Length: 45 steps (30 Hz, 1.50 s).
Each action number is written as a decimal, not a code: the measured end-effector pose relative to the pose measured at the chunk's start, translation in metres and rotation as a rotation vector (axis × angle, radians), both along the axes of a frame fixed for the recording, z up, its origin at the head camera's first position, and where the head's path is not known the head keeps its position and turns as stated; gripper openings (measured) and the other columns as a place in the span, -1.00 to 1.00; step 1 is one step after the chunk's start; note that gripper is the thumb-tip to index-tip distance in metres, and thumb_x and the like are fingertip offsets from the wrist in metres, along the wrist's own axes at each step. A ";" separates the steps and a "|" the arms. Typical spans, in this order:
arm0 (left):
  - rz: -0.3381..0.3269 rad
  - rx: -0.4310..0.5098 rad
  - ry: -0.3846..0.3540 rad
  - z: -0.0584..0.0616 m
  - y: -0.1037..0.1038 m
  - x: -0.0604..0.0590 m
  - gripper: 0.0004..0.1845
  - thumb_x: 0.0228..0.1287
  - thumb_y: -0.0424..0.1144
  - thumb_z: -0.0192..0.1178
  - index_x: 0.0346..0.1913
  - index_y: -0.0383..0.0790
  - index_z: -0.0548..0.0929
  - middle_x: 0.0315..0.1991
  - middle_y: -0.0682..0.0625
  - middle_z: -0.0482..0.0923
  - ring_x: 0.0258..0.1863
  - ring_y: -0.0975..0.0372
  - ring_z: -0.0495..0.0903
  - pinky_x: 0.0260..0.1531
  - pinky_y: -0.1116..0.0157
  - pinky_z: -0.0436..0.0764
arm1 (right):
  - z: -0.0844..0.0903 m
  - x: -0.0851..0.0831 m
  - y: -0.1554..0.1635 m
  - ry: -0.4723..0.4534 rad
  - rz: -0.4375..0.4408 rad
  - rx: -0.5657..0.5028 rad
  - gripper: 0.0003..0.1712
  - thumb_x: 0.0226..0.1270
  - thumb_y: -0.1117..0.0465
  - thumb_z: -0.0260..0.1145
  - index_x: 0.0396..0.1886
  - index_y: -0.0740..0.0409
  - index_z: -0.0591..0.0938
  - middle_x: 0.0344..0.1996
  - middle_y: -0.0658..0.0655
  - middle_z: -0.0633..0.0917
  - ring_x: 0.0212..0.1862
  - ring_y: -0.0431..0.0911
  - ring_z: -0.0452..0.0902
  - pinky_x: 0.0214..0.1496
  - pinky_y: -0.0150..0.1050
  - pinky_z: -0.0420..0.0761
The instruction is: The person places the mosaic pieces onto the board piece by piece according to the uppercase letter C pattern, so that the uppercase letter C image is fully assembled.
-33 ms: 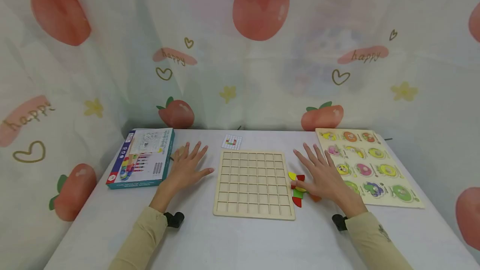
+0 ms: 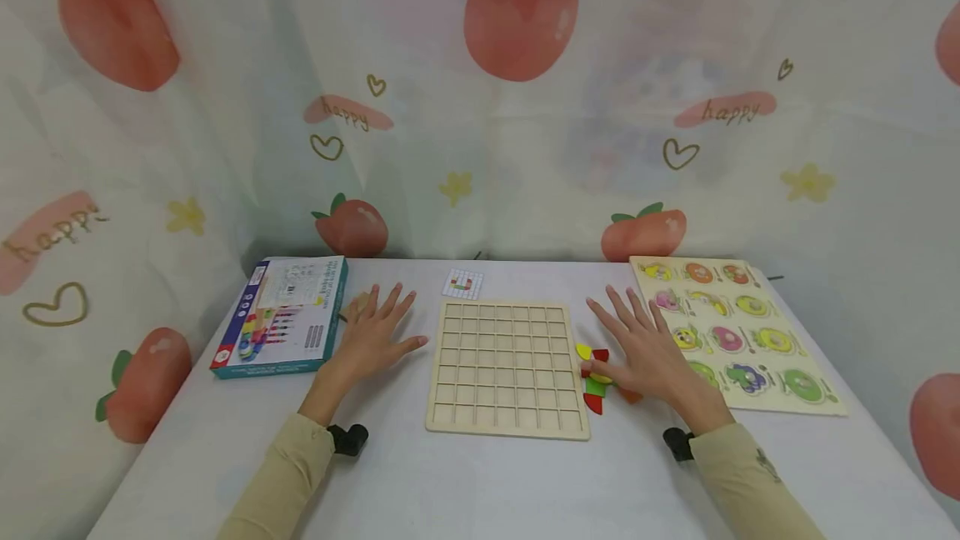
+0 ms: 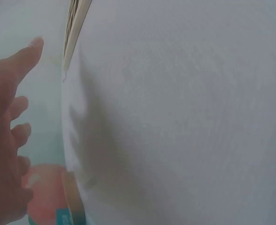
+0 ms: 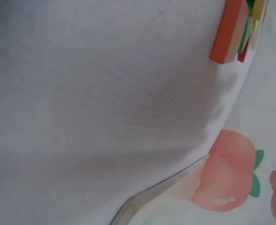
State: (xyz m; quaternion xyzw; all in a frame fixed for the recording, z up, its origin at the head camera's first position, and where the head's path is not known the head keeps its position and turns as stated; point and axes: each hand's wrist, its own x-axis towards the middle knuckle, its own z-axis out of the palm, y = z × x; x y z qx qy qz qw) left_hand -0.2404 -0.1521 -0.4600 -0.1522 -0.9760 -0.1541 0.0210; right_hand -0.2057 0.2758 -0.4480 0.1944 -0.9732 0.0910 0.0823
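Observation:
My left hand (image 2: 372, 334) is spread, palm down, over the table between the picture box and a pale wooden grid board (image 2: 510, 369). Its fingers (image 3: 20, 136) hold nothing, and its shadow falls on the cloth in the left wrist view. To the board's right my right hand (image 2: 647, 352) is spread likewise, its thumb overlapping a small cluster of red, yellow and green pieces (image 2: 596, 387). Part of that cluster is hidden under the hand. An orange block (image 4: 229, 33) shows beside green and red pieces in the right wrist view. Behind the grid board lies a small patterned card (image 2: 462, 284).
A flat teal-edged box (image 2: 303, 319) lies at the back left, with a small tan wooden thing (image 2: 354, 307) partly behind my left hand. On the right lies a fruit puzzle board (image 2: 727, 340), close to my right hand. A fruit-printed curtain (image 2: 525, 173) hangs behind the table.

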 end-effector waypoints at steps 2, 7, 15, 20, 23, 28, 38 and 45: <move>-0.006 0.006 -0.001 0.000 0.002 0.000 -0.12 0.25 0.28 0.15 0.53 0.00 0.12 0.57 -0.11 -0.05 0.55 -0.19 -0.23 0.43 -0.31 -0.20 | 0.000 0.002 0.001 0.007 -0.004 -0.005 0.11 0.07 -0.35 0.37 0.55 -0.14 0.11 0.56 0.22 0.02 0.54 0.30 -0.19 0.46 0.40 -0.12; -0.003 0.011 -0.009 0.003 0.002 0.003 -0.11 0.23 0.28 0.16 0.53 -0.01 0.13 0.57 -0.11 -0.04 0.55 -0.18 -0.23 0.44 -0.29 -0.22 | 0.001 0.000 0.002 -0.006 0.000 -0.017 0.09 0.09 -0.34 0.36 0.54 -0.15 0.12 0.56 0.21 0.02 0.56 0.26 -0.24 0.47 0.40 -0.18; -0.051 0.007 -0.128 0.003 0.007 0.000 -0.13 0.27 0.28 0.12 0.53 0.02 0.11 0.57 -0.09 -0.06 0.56 -0.17 -0.27 0.44 -0.28 -0.29 | 0.002 -0.002 0.003 -0.103 0.008 -0.101 -0.07 0.16 -0.13 0.42 0.47 -0.01 0.27 0.50 0.27 0.17 0.51 0.27 -0.02 0.44 0.33 0.11; -0.121 0.050 -0.291 0.002 0.012 -0.001 -0.16 0.29 0.23 0.13 0.53 0.00 0.11 0.57 -0.07 -0.04 0.56 -0.15 -0.27 0.45 -0.27 -0.27 | -0.001 -0.005 0.003 -0.177 0.023 -0.184 -0.28 0.18 0.02 0.44 0.32 0.13 0.46 0.43 0.33 0.27 0.44 0.27 0.11 0.35 0.32 0.30; -0.146 0.090 -0.373 0.001 0.016 -0.001 -0.14 0.27 0.20 0.17 0.53 -0.02 0.11 0.57 -0.07 -0.03 0.56 -0.14 -0.24 0.47 -0.23 -0.23 | -0.003 -0.008 0.001 -0.200 0.029 -0.202 -0.38 0.18 0.04 0.45 0.21 0.16 0.54 0.37 0.36 0.35 0.38 0.28 0.19 0.31 0.31 0.34; -0.171 0.087 -0.427 0.000 0.020 0.000 -0.08 0.18 0.22 0.26 0.53 -0.01 0.13 0.57 -0.04 -0.03 0.56 -0.13 -0.22 0.49 -0.18 -0.19 | -0.002 -0.014 -0.004 -0.273 0.012 -0.218 -0.54 0.18 0.05 0.44 0.03 0.16 0.64 0.07 0.26 0.59 0.09 0.14 0.47 0.15 0.13 0.55; -0.227 0.035 -0.421 0.001 0.019 0.001 0.15 -0.09 0.18 0.47 0.54 0.00 0.07 0.59 -0.02 -0.11 0.57 -0.12 -0.30 0.48 -0.22 -0.23 | -0.003 -0.025 -0.011 -0.373 -0.019 -0.192 -0.69 0.17 0.06 0.45 -0.18 0.15 0.67 -0.25 0.06 0.60 -0.20 -0.11 0.45 -0.16 -0.27 0.59; -0.214 0.009 -0.389 0.001 0.019 0.003 0.18 -0.11 0.18 0.48 0.55 0.01 0.05 0.59 0.00 -0.14 0.57 -0.12 -0.32 0.49 -0.20 -0.24 | 0.001 -0.027 -0.013 -0.405 -0.015 -0.199 -0.75 0.18 0.14 0.45 -0.22 0.16 0.64 -0.32 0.03 0.61 -0.26 -0.14 0.44 -0.21 -0.34 0.57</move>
